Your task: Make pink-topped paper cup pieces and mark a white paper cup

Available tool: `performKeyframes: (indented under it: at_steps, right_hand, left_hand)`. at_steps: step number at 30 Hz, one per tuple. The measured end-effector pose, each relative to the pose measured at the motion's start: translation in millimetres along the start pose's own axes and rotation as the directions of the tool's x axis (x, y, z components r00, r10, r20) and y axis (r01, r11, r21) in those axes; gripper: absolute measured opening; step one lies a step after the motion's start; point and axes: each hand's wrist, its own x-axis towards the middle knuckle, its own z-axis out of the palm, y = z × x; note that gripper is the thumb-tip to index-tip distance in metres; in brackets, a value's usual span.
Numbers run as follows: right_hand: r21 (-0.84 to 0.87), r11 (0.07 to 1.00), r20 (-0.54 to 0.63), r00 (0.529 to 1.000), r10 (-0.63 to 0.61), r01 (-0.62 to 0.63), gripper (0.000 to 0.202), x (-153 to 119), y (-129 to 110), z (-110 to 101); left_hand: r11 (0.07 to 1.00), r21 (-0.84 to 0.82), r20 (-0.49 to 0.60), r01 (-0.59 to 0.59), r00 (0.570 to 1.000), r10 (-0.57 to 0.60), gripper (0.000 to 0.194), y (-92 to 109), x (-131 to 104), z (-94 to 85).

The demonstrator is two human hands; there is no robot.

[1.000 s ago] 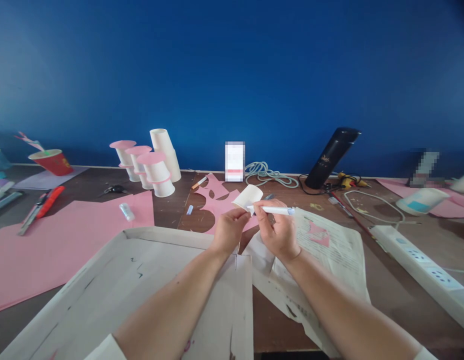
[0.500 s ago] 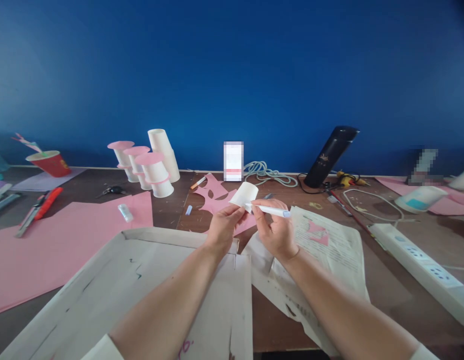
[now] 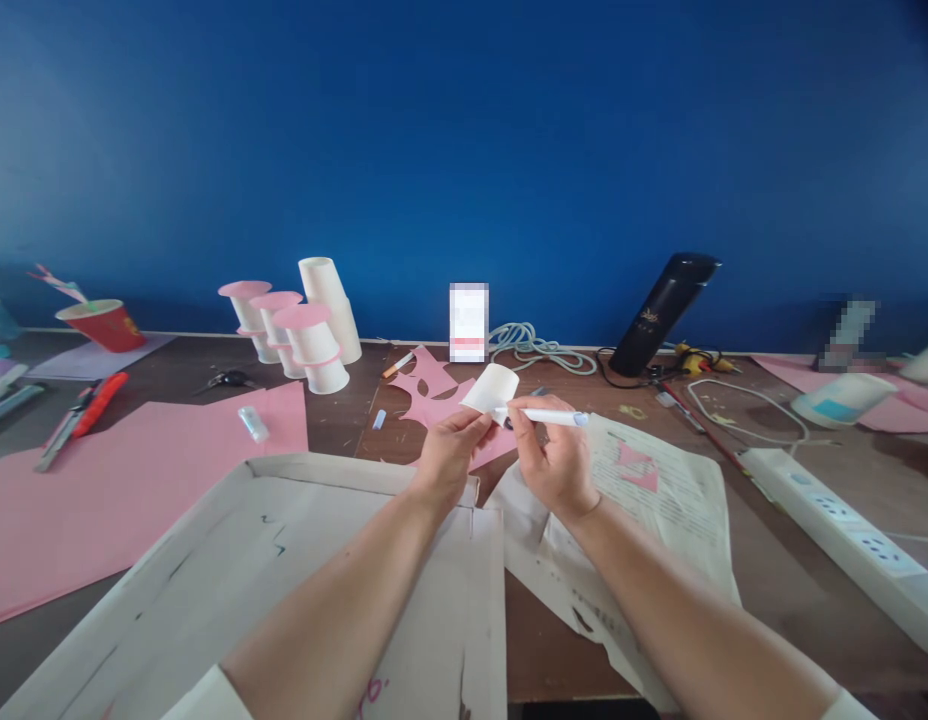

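My left hand (image 3: 450, 455) is closed on the edge of a white paper cup (image 3: 491, 388), which is tilted above the table. A slim white marker pen (image 3: 550, 416) with a bluish end lies in the grip of my right hand (image 3: 558, 460). Its tip reaches the cup near my left fingertips; whether it touches is hard to see. Under and behind the cup lie cut pink paper scraps (image 3: 434, 405). A small bluish cap (image 3: 378, 419) rests to the left of them.
Stacked paper cups with pink discs (image 3: 306, 345) stand at the back left. A white box lid (image 3: 209, 560) lies in front of me. To the right are a black flask (image 3: 663, 315), a power strip (image 3: 839, 535) and coiled cable (image 3: 539, 350). A box cutter (image 3: 81, 420) lies far left.
The marker pen and my right hand have shifted slightly to the right, and the pen sits a little flatter. My left hand and the cup are nearly unchanged.
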Motion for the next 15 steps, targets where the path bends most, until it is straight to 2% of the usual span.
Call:
performKeyframes:
  at_steps: [5,10,15]
  right_hand:
    - [0.015,1.0,-0.007,1.0,-0.016,0.016,0.013,-0.1,-0.4,-1.3]
    - [0.032,0.999,-0.126,0.991,0.041,-0.037,0.012,-0.4,1.5,-2.3]
    - [0.031,0.999,-0.063,0.998,0.019,-0.017,0.012,-1.7,0.5,0.0]
  left_hand:
    - [0.999,-0.031,-0.016,0.03,0.999,-0.03,0.018,2.8,-0.9,1.5]
    - [0.986,-0.159,-0.052,0.054,0.997,-0.063,0.013,6.9,0.0,2.2]
    - [0.971,-0.228,-0.005,0.076,0.997,-0.079,0.01,7.2,0.1,0.9]
